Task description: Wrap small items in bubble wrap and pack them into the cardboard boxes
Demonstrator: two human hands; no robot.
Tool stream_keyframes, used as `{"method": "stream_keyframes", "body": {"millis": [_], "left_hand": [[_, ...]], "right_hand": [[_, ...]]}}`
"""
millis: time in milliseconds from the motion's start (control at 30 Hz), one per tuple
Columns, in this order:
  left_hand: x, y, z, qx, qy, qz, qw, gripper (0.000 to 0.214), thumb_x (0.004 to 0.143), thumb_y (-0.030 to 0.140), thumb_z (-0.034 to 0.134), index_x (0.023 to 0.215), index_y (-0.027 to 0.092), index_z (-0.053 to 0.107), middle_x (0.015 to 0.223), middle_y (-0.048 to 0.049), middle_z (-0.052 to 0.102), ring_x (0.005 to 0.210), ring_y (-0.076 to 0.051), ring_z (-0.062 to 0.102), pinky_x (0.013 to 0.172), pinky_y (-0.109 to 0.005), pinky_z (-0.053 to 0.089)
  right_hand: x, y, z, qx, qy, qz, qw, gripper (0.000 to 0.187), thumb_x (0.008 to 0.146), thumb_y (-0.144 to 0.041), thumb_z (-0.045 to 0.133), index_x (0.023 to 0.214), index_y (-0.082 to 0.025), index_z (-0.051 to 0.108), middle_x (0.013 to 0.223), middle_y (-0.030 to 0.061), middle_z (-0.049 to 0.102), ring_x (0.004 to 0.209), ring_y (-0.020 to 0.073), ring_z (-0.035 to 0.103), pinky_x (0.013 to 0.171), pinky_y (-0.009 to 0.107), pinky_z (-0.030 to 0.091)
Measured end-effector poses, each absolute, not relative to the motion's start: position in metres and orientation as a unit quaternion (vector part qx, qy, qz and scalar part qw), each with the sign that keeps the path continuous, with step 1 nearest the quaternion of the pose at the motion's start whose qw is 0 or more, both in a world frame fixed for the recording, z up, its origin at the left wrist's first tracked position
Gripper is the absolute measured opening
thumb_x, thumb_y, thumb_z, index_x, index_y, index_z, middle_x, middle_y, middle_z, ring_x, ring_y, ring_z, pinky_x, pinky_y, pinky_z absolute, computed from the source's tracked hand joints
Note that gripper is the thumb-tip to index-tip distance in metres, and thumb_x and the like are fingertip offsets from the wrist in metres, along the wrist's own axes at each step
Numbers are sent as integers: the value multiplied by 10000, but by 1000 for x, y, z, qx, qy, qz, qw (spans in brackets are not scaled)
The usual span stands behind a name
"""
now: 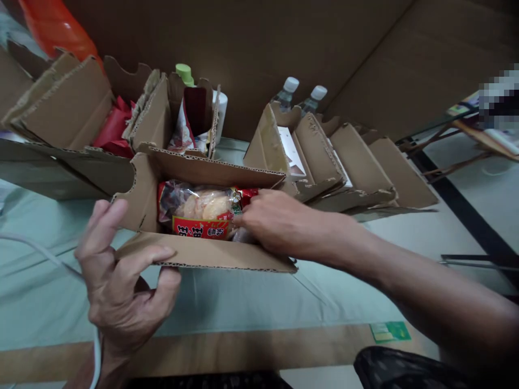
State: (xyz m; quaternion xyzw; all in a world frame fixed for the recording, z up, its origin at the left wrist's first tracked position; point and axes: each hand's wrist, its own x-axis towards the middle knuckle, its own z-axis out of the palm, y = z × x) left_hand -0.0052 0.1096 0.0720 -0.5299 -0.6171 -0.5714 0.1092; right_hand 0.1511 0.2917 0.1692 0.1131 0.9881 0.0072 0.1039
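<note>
A narrow open-topped cardboard box (pixel 219 255) stands in front of me. Inside it lies a red and clear plastic bag of rice crackers (pixel 211 208), its printed label facing up. My right hand (pixel 270 219) reaches into the box from the right, fingers curled on the bag's right end; the fingertips are partly hidden. At the near left corner, my left hand (pixel 125 270) holds the box, with a finger and thumb about its near wall and other fingers bent against the left end.
More cardboard boxes (pixel 65 105) stand behind, holding a red packet (pixel 115 127) and other packages. To the right is another row of boxes (pixel 357 156), with two clear bottles (pixel 286 94) behind. A pale cable (pixel 44 251) crosses the green cloth (pixel 243 302). A green packet (pixel 390 332) lies near the front edge.
</note>
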Motion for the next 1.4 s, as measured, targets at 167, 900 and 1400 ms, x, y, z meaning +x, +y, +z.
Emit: {"method": "stream_keyframes", "body": {"millis": [167,900,1400], "left_hand": [[-5,105,63,-445,-586,-677,0,926,733,256,813,1544,407,393,1667,49,315,1551,-314,269,1298,-554,220],[-20,46,74,-342,-538,-759,-131,556,736,294,817,1251,273,610,1278,-39,659,1259,-242,588,1189,-400,386],[-13,50,51,-380,-577,-697,-192,567,764,361,784,1272,222,571,1184,-50,682,1108,-235,646,993,-352,527]], "right_hand": [[240,274,212,226,967,-3,-118,163,985,-284,583,1070,-259,720,936,22,753,848,209,689,784,353,518],[212,153,105,313,834,-239,-387,350,915,-349,629,1234,-207,609,1127,123,716,1011,270,675,837,413,598],[241,104,74,400,767,-292,-407,398,900,-310,626,1287,-221,594,1125,104,702,1000,259,671,820,390,603]]}}
